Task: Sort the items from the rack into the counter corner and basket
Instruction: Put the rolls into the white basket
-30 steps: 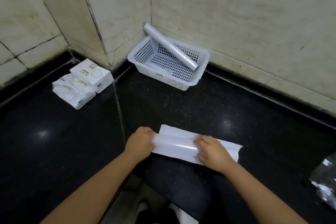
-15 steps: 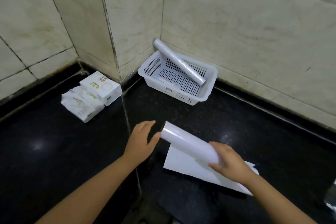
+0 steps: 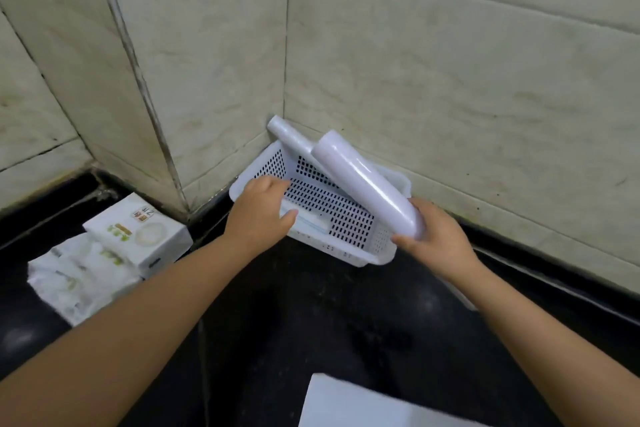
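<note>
A: From the head view, we see the white perforated basket (image 3: 332, 218) at centre frame, pushed into the tiled wall corner on the black counter (image 3: 311, 322). What do we have in our right hand (image 3: 436, 239)?

B: Its fingers (image 3: 403, 240) are wrapped round the lower end of a white roll (image 3: 367, 184), which slants up and left over the basket. A thinner roll (image 3: 287, 137) leans behind it, its top end against the wall corner.

A: And our left hand (image 3: 259, 215)?

B: It reaches over the basket's near left rim, fingers loosely curled and holding nothing. A flat packet (image 3: 311, 222) lies inside just beside it.

A: At lower left we see a white box (image 3: 138, 232) resting on soft white packs (image 3: 72, 281). A white sheet (image 3: 363, 406) shows at the bottom edge.
</note>
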A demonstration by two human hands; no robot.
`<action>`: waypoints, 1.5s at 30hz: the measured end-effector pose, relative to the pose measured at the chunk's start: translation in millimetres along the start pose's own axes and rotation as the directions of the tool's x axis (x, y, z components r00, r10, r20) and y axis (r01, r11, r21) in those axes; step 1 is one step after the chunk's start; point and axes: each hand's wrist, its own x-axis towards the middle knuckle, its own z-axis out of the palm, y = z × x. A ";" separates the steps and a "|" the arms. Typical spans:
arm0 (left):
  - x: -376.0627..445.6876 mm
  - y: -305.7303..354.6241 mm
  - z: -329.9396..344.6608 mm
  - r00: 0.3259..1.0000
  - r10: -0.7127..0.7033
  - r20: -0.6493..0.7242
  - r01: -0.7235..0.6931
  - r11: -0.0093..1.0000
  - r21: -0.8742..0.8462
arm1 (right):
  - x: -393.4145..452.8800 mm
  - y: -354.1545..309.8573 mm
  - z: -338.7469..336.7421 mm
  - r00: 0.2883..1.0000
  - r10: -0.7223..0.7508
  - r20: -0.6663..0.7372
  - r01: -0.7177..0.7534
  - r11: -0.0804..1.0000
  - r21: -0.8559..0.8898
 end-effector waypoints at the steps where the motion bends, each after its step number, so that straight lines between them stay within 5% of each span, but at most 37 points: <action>1: 14.6 0.3 5.5 1.000 0.003 0.011 -0.003 0.999 0.050 | 15.3 2.0 5.8 1.000 0.014 -0.005 -0.014 1.000 0.008; 12: 126.6 -17.7 76.6 0.984 0.008 0.179 -0.090 0.885 0.457 | 114.0 49.1 47.9 0.998 0.060 -0.024 -0.059 0.997 0.051; 18: 161.9 -17.3 96.4 0.987 0.048 0.156 -0.148 0.672 0.725 | 139.2 52.4 42.7 0.993 0.108 0.042 -0.112 0.987 0.111; 22: 172.2 -24.3 102.9 0.989 0.085 0.118 -0.145 0.660 0.738 | 147.0 43.5 44.3 0.994 0.070 0.081 -0.078 0.993 0.094; 26: 168.6 -24.7 91.7 0.935 0.342 0.093 -0.291 0.593 0.751 | 152.8 33.8 43.9 0.997 0.042 0.068 -0.047 0.995 0.082; 30: 156.2 -31.1 73.3 0.903 0.416 0.106 -0.348 0.565 0.748 | 171.1 18.0 37.3 0.999 -0.026 0.031 0.024 0.998 0.059; 37: 137.9 -34.3 60.1 0.906 0.410 0.102 -0.328 0.531 0.781 | 199.4 -12.8 62.1 0.988 -0.135 -0.074 0.146 0.974 0.175; 40: 132.4 -35.3 59.2 0.924 0.359 0.132 -0.315 0.518 0.795 | 202.4 -11.8 84.8 0.997 -0.081 -0.006 0.081 0.978 0.191; 45: 133.3 -33.0 65.3 0.936 0.318 0.150 -0.303 0.512 0.804 | 210.8 -9.2 100.0 0.978 -0.104 0.181 0.111 0.993 -0.031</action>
